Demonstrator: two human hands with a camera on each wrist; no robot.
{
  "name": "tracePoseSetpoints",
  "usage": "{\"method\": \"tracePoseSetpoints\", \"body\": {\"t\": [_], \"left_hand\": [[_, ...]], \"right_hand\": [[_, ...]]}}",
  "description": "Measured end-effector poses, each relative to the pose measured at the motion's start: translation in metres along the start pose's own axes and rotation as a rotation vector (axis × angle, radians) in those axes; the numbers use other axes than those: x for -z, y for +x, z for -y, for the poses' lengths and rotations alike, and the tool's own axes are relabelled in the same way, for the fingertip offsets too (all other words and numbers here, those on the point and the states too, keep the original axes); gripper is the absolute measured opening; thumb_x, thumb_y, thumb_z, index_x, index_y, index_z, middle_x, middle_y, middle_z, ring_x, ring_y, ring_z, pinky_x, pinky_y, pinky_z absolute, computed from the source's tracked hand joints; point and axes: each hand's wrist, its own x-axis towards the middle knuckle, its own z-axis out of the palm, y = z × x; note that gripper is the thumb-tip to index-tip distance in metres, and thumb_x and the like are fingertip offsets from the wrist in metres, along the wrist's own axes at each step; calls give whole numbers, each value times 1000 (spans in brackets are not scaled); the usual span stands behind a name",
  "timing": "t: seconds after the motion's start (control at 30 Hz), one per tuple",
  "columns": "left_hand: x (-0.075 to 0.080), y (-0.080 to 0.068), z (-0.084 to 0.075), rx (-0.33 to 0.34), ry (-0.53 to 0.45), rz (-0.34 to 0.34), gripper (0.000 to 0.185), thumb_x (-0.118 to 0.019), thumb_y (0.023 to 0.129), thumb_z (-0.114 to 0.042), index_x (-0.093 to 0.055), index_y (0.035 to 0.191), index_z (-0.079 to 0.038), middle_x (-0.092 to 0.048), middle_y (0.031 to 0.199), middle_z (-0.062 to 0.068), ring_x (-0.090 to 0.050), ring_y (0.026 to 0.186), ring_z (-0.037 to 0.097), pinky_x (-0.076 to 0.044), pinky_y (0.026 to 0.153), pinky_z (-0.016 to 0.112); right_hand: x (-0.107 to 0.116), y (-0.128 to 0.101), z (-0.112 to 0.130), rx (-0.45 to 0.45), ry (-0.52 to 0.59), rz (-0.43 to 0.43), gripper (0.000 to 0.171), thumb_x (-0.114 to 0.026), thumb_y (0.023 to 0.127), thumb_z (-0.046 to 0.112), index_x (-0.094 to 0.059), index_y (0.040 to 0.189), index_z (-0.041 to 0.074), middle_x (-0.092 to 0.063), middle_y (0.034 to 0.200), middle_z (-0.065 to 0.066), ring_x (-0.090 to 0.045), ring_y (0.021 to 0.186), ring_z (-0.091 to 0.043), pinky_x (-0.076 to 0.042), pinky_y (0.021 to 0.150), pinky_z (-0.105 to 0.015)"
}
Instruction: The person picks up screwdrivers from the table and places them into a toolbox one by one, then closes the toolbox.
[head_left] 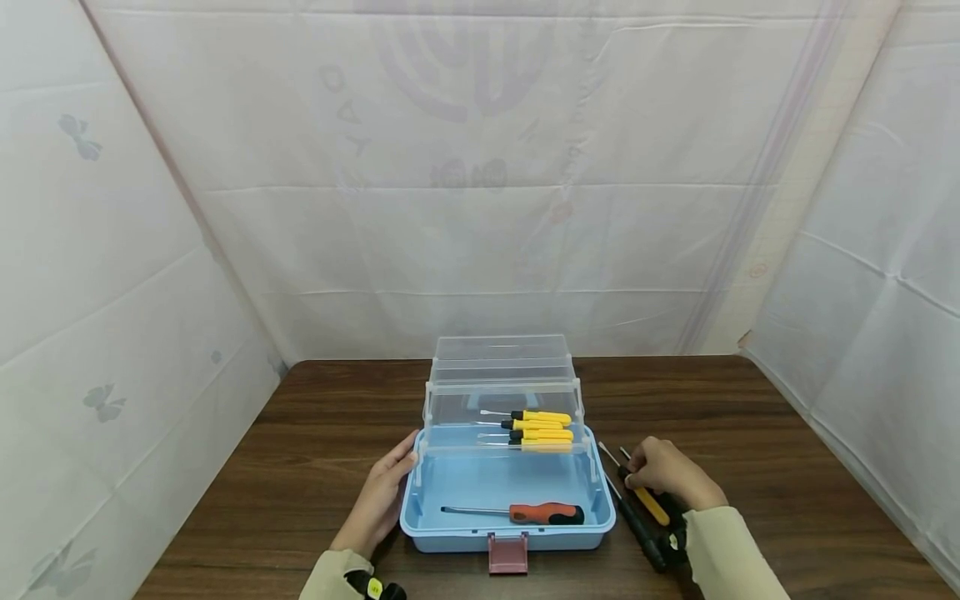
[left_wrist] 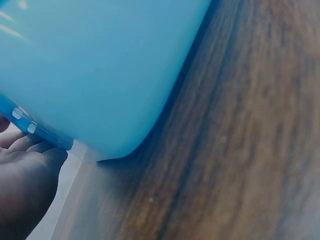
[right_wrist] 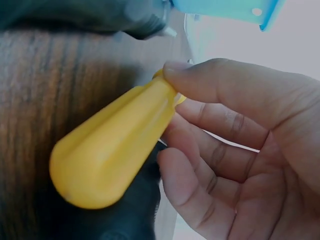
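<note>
Dark wooden tabletop (head_left: 337, 433) is being hemmed in by white sheeting. At the left, the blue toolbox (head_left: 480, 487) is being touched on its side by the left hand (head_left: 384, 492), fingers relaxed. Inside it, four yellow screwdrivers (head_left: 542, 429) are being carried by its clear tray (head_left: 502, 408), and an orange screwdriver (head_left: 543, 513) is being held on the floor. Just beside its right wall, a yellow-handled screwdriver (right_wrist: 112, 150) is being pinched by the right hand (head_left: 667, 471), over a black-handled one (head_left: 645, 533).

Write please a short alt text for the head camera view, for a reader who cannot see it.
A person's left hand rests against an open blue toolbox on a wooden table, while the right hand grips a yellow-handled screwdriver beside it. The box holds an orange-handled screwdriver; its clear tray holds four yellow ones.
</note>
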Motion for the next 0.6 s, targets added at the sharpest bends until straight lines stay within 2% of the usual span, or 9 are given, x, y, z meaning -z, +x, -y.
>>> {"method": "tracePoseSetpoints", "body": {"t": [0.27, 0.6], "left_hand": [[-1, 0, -1, -3, -15, 2, 52, -39, 103, -16, -25, 152, -5, -19, 159, 18, -20, 146, 36, -24, 116, 51], [0, 0, 0, -5, -11, -1, 52, -40, 103, -17, -26, 152, -5, -20, 159, 18, -21, 146, 35, -25, 116, 51]], "right_hand": [[3, 1, 1, 16, 31, 3, 7, -73, 79, 4, -67, 76, 3, -59, 68, -4, -54, 63, -16, -53, 55, -30], [8, -1, 2, 63, 47, 14, 4, -71, 79, 4, -68, 79, 2, -58, 69, -3, -52, 62, -15, -46, 54, -27]]}}
